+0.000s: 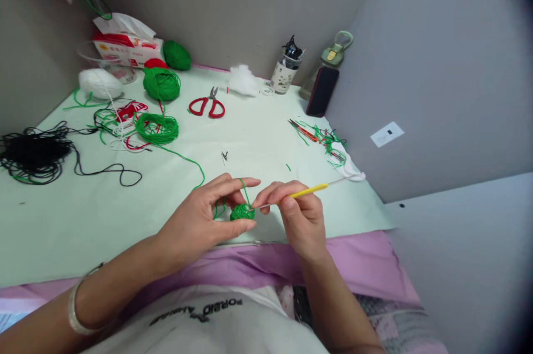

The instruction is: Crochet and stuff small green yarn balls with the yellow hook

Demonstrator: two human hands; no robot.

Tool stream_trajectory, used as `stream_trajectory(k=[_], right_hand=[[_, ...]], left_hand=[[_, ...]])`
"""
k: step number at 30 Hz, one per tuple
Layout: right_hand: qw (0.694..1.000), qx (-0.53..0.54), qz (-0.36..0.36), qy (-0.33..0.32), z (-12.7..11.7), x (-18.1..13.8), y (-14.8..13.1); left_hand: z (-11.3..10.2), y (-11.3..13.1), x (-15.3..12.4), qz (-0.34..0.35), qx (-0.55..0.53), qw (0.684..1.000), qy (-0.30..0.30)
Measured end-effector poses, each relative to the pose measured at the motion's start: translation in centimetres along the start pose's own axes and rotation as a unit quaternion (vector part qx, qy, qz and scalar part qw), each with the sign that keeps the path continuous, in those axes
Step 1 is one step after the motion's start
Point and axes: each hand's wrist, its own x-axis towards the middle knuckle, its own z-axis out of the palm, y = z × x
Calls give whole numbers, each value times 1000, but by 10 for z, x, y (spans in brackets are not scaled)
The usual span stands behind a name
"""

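My left hand [204, 218] pinches a small green crocheted piece [242, 212] between thumb and fingers, with a green yarn strand running over its forefinger. My right hand [297, 212] grips a crochet hook with a yellow handle [308, 191]; the hook's metal tip meets the green piece. The yarn strand leads back across the pale green table [258, 137] to a loose green yarn coil [157, 127]. Both hands hover just above the table's near edge.
Red-handled scissors [207, 105] lie at the middle back. Green yarn balls [162, 83], a white yarn ball [100, 82], black yarn tangle [35, 154], tissue pack [127, 46], white stuffing [242, 80], a bottle [285, 71], a phone [322, 91] and yarn scraps [325, 137] surround the area.
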Motion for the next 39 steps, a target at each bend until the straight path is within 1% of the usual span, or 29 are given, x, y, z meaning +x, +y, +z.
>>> stream_trajectory(k=[3, 6, 9, 11, 13, 14, 15, 17, 19, 21, 23, 25, 26, 28, 34, 36, 39], right_hand=[[994, -96, -45, -20, -1, -1, -7], [967, -217, -128, -35, 2, -4, -10], [914, -344, -212, -44, 8, -9, -9], [868, -429, -248, -34, 11, -12, -8], [826, -491, -277, -14, 13, -16, -6], [814, -504, -289, -5, 14, -18, -6], [812, -505, -294, 1, 14, -20, -5], [826, -484, -289, 4, 13, -24, -3], [846, -456, -278, 8, 12, -25, 0], [865, -416, -277, 36, 13, -24, 5], [896, -342, -270, 80, 14, -21, 10], [932, -251, -237, 111, 16, -17, 13], [945, -215, -216, 115, 16, -16, 13], [961, -172, -181, 115, 16, -13, 10], [980, -109, -124, 112, 9, -12, -1], [987, -74, -94, 110, 7, -13, -2], [993, -21, -45, 104, 4, -14, -2]], left_hand=[[2, -1, 1, 6, 17, 1000, 23], [6, -4, 1, 8, 23, 998, 58], [11, -10, -3, 11, 12, 996, 90], [15, -13, -7, 23, -6, 995, 98], [19, -14, -10, 30, -40, 994, 100], [20, -14, -11, 22, -73, 993, 95], [20, -13, -12, 3, -119, 989, 86], [19, -10, -10, -56, -232, 970, 55], [17, -8, -8, -109, -324, 940, 14], [14, -8, -5, -137, -363, 922, -23], [11, -8, -3, -146, -372, 916, -48], [10, -8, -2, -142, -373, 915, -59], [9, -8, -1, -136, -373, 916, -62], [8, -7, -1, -126, -370, 919, -61], [1, -4, 1, -130, -322, 937, -26], [-1, -5, 2, -123, -302, 945, -30], [-3, -9, 4, -113, -297, 946, -64]])
